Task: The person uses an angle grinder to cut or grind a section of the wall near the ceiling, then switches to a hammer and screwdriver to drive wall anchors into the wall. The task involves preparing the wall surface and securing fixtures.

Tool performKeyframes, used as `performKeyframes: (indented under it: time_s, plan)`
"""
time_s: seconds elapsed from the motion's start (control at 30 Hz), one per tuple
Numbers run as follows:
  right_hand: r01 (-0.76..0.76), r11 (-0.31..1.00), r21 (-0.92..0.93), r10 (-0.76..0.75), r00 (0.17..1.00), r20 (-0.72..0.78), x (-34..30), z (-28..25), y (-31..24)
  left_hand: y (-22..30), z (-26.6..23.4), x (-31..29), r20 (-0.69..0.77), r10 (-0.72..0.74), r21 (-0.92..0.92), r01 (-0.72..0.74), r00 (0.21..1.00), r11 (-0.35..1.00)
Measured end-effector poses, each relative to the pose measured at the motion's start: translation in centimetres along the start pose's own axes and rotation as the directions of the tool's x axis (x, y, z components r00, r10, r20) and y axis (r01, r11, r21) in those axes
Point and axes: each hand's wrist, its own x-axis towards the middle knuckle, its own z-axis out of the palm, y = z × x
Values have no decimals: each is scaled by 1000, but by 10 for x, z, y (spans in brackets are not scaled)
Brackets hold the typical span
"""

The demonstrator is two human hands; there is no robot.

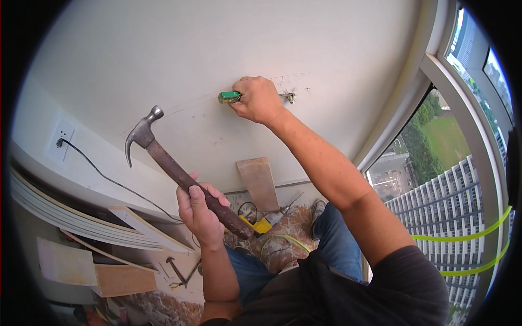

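Note:
My left hand (202, 209) is closed around the dark handle of a claw hammer (176, 168), with its steel head up and to the left, apart from the wall. My right hand (258, 99) grips a screwdriver (229, 97) close to the white wall (179, 49). The end of its green handle sticks out left of the fist, while a thin shaft shows on the right. That shaft reaches a ragged, chipped spot (291, 97) in the wall, where its tip cannot be made out. Faint pencil lines and small marks run across the wall nearby.
Below stand a yellow power drill (266, 221) and a leaning board (258, 182). A black cord hangs from a wall socket (61, 140) at left. Boards (125, 279) and another hammer (176, 271) lie on the dusty floor. A large window (429, 157) is at right.

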Motion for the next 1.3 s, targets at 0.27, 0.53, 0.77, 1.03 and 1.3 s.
performKeyframes:
  time_s: [0.27,0.53,0.77,1.03,1.3]
  plan:
    - [60,998,11,-60,998,-17,-3,2,-1,-13,3,24,191,-217,132,194,957,972]
    - [38,999,6,-37,998,-46,-2,5,-1,10,10,27,-83,10,18,-9,996,1000]
    - [24,1000,-2,-24,997,-78,-1,2,3,28,0,38,44,-117,172,108,992,979]
    - [27,999,24,-25,998,-64,1,3,-1,15,-7,53,117,-282,284,240,952,928]
    - [-29,999,-29,29,1000,2,5,2,3,27,-9,76,-6,-69,18,70,998,997]
